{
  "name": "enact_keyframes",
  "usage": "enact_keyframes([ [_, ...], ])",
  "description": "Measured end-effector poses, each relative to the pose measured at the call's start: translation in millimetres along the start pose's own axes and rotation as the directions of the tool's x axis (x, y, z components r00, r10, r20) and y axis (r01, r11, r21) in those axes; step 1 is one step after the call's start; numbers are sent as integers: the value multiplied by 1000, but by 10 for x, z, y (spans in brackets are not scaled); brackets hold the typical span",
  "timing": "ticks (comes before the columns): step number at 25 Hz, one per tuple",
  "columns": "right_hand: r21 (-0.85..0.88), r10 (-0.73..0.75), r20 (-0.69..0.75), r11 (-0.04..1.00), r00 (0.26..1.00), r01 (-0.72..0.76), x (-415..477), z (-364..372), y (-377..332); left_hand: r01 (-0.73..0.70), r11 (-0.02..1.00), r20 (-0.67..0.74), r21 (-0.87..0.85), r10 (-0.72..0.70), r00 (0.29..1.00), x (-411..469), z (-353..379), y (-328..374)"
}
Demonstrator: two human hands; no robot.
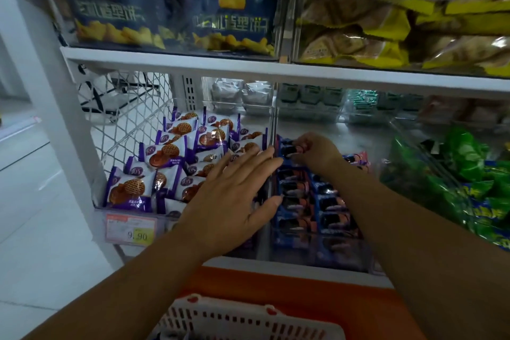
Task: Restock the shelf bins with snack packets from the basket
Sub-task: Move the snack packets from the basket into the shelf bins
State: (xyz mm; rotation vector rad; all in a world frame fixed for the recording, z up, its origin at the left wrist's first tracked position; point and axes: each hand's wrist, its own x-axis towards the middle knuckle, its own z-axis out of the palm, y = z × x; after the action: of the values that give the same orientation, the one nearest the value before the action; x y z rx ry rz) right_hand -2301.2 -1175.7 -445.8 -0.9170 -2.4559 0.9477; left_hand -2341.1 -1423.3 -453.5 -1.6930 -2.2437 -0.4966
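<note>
A clear shelf bin (345,262) in the middle of the lower shelf holds rows of blue snack packets (328,210). My right hand (317,153) is at the back of that bin, fingers pinched on one blue packet (287,148) standing at the row's far end. My left hand (234,196) lies flat with spread fingers over the divider between this bin and the left one, thumb touching the blue packets, holding nothing. The left bin is filled with purple-and-white waffle packets (171,157). The white basket (248,320) sits at the bottom edge below my arms.
Green packets (469,182) fill the bin on the right. Small clear bins of packets (311,99) stand at the shelf's back. Above is a shelf board (220,63) with large blue and yellow bags. A price tag (131,229) hangs front left. An orange surface (303,290) lies beneath the basket.
</note>
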Motion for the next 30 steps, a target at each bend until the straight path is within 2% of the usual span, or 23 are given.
enact_keyframes([
  [2,-95,13,50,995,999,-9,32,59,21,1,1000,3,-15,-1,1000,2,6,-8],
  [7,-371,11,26,929,1000,-1,-103,27,-37,-2,999,18,-50,3,1000,20,1,-10],
  [8,-348,8,-9,938,1000,-10,-171,-19,-73,8,998,19,-65,-6,1000,14,-21,0],
  [10,-166,-65,-171,986,983,36,-400,-125,-192,39,995,-29,-97,-42,999,-39,-90,53],
  [12,-19,-250,-389,964,887,264,-816,-180,-370,64,987,-171,-147,-90,981,-230,-172,175],
  [13,-10,-361,-438,918,823,397,-1084,-166,-459,67,982,-247,-177,-110,963,-386,-191,254],
  [15,-15,-582,-375,782,722,623,-1667,-4,-519,89,971,-310,-223,-158,938,-822,-84,389],
  [16,-3,-655,-263,735,709,678,-1945,147,-475,119,963,-281,-240,-186,941,-1094,60,427],
  [17,14,-681,-80,729,728,684,-2196,336,-386,158,956,-222,-246,-214,951,-1363,202,467],
  [18,0,-635,173,765,753,644,-2404,561,-236,193,951,-131,-241,-229,964,-1641,382,477],
  [19,-80,-494,445,809,747,582,-2551,806,-19,230,945,13,-232,-234,972,-1884,557,478],
  [20,-191,-268,651,848,710,495,-2714,1064,263,294,927,213,-233,-246,946,-2136,705,487],
  [21,-297,-43,750,869,660,394,-2858,1314,604,379,898,433,-223,-257,864,-2368,824,489],
  [22,-385,134,767,878,627,283,-2994,1517,921,457,873,620,-172,-265,738,-2587,926,471],
  [23,-440,260,741,884,619,156,-3126,1664,1165,483,872,749,-81,-267,606,-2776,1007,446],
  [24,-471,352,693,882,629,26,-3250,1777,1341,463,886,813,-2,-268,517,-2927,1077,428],
  [25,-490,411,652,870,637,-60,-3357,1891,1483,433,900,846,49,-268,461,-3043,1122,423],
  [27,-502,475,632,853,612,-143,-3509,2119,1643,420,904,879,84,-265,396,-3157,1179,428],
  [30,-391,476,676,879,563,-274,-3596,2379,1674,456,888,882,61,-261,391,-3181,1255,425],
])
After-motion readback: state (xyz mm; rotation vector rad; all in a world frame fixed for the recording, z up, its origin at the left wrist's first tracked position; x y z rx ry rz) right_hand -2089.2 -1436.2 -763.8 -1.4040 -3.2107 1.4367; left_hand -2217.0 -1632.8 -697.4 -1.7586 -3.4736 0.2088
